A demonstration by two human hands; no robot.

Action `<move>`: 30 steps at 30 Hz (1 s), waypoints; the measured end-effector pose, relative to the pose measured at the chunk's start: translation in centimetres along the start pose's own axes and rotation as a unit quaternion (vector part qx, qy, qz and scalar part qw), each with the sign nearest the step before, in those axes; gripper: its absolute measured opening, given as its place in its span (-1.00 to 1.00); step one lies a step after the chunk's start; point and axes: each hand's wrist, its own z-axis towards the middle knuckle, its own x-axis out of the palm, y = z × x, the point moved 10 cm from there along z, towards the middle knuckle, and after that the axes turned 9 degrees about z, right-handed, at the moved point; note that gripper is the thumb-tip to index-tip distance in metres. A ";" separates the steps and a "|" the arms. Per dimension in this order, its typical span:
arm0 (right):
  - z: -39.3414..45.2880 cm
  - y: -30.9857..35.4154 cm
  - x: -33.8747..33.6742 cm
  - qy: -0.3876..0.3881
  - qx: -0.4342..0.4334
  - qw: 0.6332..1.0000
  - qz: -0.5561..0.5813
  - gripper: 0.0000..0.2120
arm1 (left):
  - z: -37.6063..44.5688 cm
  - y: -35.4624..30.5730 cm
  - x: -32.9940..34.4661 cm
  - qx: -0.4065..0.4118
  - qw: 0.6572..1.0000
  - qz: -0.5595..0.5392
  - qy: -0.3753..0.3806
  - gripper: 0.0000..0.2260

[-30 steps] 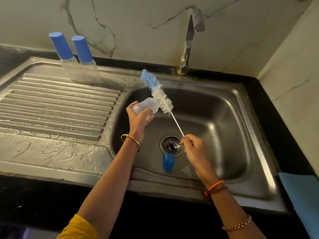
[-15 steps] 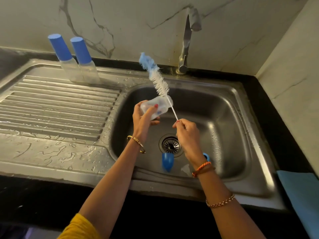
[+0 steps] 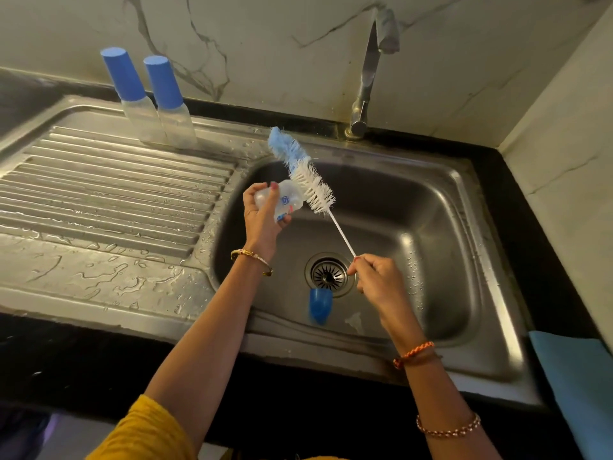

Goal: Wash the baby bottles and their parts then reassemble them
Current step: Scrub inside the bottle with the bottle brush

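Observation:
My left hand (image 3: 262,217) grips a small clear baby bottle (image 3: 286,200) over the left side of the sink basin (image 3: 431,207). My right hand (image 3: 374,277) pinches the thin white handle of a long bottle brush (image 3: 310,182) with white bristles and a blue tip. The brush lies outside the bottle, just to its right and slanting up to the left. A blue cap (image 3: 320,305) lies in the basin beside the drain (image 3: 328,273), and a small clear part (image 3: 355,322) lies to its right. Two capped bottles (image 3: 156,101) stand at the back of the drainboard.
The wet ribbed drainboard (image 3: 109,200) stretches to the left of the basin. A tap (image 3: 368,71) rises at the back, with no water running. A blue cloth (image 3: 577,376) lies on the dark counter at the right edge.
My right hand has drawn back down toward the drain, pulling the brush lower. My left hand and the bottle have shifted slightly left.

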 end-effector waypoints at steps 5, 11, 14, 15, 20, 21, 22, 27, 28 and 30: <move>0.6 0.3 0.4 -0.025 -0.014 1.000 0.002 -0.70 | -0.8 0.1 1.8 0.014 0.995 0.060 0.079 -0.54; 1.5 1.3 1.0 -0.040 -0.020 0.999 0.006 -0.73 | -0.8 0.0 1.3 0.017 0.996 0.073 0.047 -0.62; 1.7 1.4 0.8 -0.050 -0.017 0.998 0.016 -0.70 | -0.6 0.6 1.2 0.014 0.994 0.101 0.035 -0.68; 1.8 1.4 0.6 -0.052 -0.018 0.998 0.019 -0.69 | -0.5 0.7 0.9 0.015 0.993 0.112 0.021 -0.72; 1.4 1.7 -0.6 -0.054 -0.047 0.997 0.021 -0.68 | -0.1 0.6 -0.6 0.008 0.993 0.114 -0.041 -0.79; 1.2 1.7 -0.6 -0.046 -0.051 0.998 0.012 -0.68 | -0.1 0.5 -0.5 0.009 0.995 0.095 -0.034 -0.80; 1.0 1.5 -0.4 -0.037 -0.052 0.998 0.002 -0.69 | -0.2 0.4 -0.3 0.009 0.996 0.080 -0.026 -0.82; 1.3 0.5 0.1 -0.029 -0.028 0.999 -0.002 -0.68 | -0.5 1.0 0.6 -0.031 0.999 0.038 0.023 -0.85; 1.5 0.5 0.1 -0.036 -0.026 0.999 -0.002 -0.69 | -0.6 1.2 0.9 -0.037 0.997 0.051 0.035 -0.77; 1.8 0.6 -0.2 -0.053 -0.030 0.998 -0.005 -0.69 | -0.8 1.5 1.2 -0.039 0.993 0.100 0.048 -0.60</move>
